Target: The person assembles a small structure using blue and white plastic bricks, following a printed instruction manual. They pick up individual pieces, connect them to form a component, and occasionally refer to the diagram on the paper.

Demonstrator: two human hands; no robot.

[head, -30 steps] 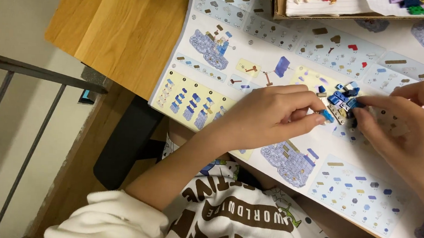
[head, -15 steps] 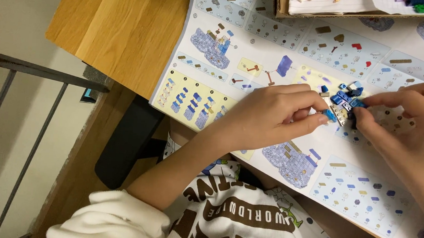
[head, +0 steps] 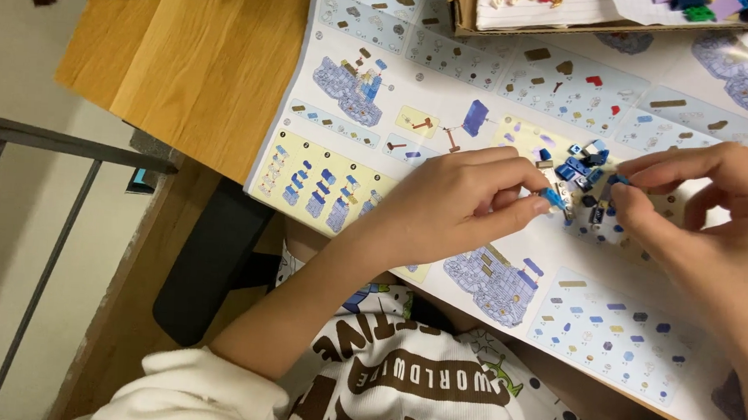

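Tiny brick build in progress, looks like it's barely past the start

Both hands are pinched in on a small blue and dark brick cluster (head: 585, 175) held just above the big instruction sheet (head: 451, 85) on the wooden table (head: 184, 60). Left hand (head: 457, 202) grips a little light blue piece (head: 555, 198) between thumb and fingertip, right hand (head: 719, 227) nips the cluster's other side with narrow fingers. The lump is only a few studs big next to the pictured models, so I'd guess most steps are left; the cardboard box (head: 524, 25) up top has loose parts in it
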